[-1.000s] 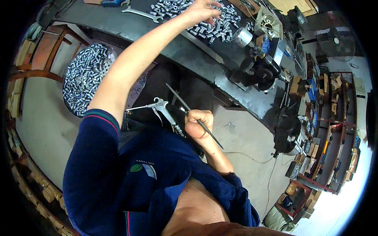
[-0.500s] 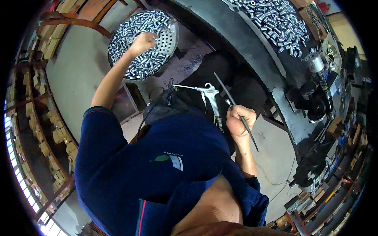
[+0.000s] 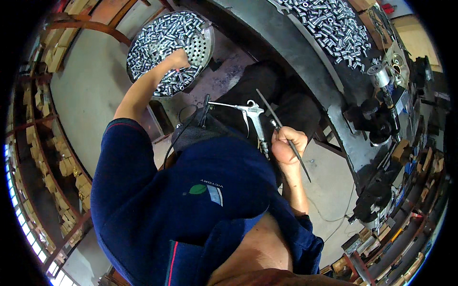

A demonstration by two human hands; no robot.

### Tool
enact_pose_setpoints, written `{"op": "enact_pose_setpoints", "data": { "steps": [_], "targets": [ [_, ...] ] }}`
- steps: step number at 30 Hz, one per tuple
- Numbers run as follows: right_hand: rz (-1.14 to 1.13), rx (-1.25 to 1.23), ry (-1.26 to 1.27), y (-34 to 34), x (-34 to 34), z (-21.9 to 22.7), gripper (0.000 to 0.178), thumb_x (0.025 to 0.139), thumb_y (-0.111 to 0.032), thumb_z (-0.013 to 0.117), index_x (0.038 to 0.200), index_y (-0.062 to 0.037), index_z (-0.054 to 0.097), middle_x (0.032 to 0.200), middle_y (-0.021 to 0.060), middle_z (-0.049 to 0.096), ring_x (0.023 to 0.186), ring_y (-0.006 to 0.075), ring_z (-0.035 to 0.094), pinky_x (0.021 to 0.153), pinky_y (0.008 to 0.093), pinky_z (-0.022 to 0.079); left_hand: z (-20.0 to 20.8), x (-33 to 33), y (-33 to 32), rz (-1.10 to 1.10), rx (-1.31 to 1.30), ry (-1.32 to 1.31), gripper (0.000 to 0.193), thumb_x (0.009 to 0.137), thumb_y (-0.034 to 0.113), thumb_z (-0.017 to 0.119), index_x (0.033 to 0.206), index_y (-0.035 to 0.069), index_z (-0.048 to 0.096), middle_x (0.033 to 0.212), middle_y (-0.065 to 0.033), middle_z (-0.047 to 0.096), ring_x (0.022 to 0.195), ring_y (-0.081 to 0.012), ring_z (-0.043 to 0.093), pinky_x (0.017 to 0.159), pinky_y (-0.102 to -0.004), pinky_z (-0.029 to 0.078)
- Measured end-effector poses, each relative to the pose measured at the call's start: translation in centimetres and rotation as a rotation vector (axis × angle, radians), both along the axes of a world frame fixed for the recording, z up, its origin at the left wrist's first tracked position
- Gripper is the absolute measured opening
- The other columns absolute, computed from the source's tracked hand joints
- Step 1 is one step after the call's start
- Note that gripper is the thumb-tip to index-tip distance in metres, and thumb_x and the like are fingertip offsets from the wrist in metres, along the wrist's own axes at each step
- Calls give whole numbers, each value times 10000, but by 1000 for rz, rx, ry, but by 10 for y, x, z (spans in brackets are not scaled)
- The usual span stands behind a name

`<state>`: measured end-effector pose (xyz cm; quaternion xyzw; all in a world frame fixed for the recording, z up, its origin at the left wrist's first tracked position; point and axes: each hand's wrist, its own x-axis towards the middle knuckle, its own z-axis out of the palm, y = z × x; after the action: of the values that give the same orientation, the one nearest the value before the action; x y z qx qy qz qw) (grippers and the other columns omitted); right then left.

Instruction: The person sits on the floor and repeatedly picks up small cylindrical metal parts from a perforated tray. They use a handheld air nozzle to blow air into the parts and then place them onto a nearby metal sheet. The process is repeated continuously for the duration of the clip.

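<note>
My left hand [image 3: 178, 59] is over the round perforated metal basin [image 3: 206, 46], low among the small shiny metal sleeves [image 3: 164, 35] heaped in it. Its fingers are curled and point down; whatever they hold is hidden. In front of my body, my right hand [image 3: 289, 143] is closed around a slim dark file [image 3: 268, 106], pointed at both ends and slanting across the palm. A small metal sleeve [image 3: 274, 124] sticks up beside the thumb of that hand. Left of the right hand, a silver air blow gun [image 3: 255, 117] lies across my lap, its thin nozzle pointing left.
A dark workbench [image 3: 305, 62] runs along the right, with a big pile of metal sleeves [image 3: 334, 31] and an open-end wrench [image 3: 279, 5] at its far part. A machine with black knobs [image 3: 379, 136] stands on it. Shelves of wooden blocks [image 3: 52, 186] line the left.
My left hand has moved slightly toward me and lower over the sleeves in the basin. My right hand keeps its grip on the file, nearly still. The whole view has shifted a little.
</note>
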<state>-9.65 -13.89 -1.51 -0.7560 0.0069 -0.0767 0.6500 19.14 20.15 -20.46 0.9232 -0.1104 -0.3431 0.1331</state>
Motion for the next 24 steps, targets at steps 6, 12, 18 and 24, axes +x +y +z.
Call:
{"op": "enact_pose_setpoints", "data": {
  "steps": [6,12,18,24],
  "targets": [
    [-25,11,-9,-2,-2,-3,305,640,133,456,526,-66,255,519,-29,287,490,52,289,445,212,224,6,-14,4,94,-196,-20,284,633,127,654,873,-22,642,632,-140,598,427,-197,566,413,-317,468],
    [-43,-9,1,-2,-1,-7,342,629,146,483,526,-72,241,512,-34,267,500,43,262,440,222,202,13,-19,-3,-205,26,-395,261,629,186,660,866,78,656,793,-131,645,695,-271,639,625,-381,507],
    [-34,-156,-8,0,3,1,337,616,129,503,531,-64,241,499,-6,241,479,57,256,423,248,198,58,-35,-26,46,-212,-391,168,705,198,598,771,45,620,706,-103,621,646,-230,624,578,-343,494],
    [99,-129,-25,1,20,0,232,550,-13,489,519,-40,261,497,44,221,442,105,234,413,288,188,123,-90,-88,467,-1155,325,185,822,160,547,852,-18,589,549,-54,534,451,-158,530,449,-264,433]
  ]
}}
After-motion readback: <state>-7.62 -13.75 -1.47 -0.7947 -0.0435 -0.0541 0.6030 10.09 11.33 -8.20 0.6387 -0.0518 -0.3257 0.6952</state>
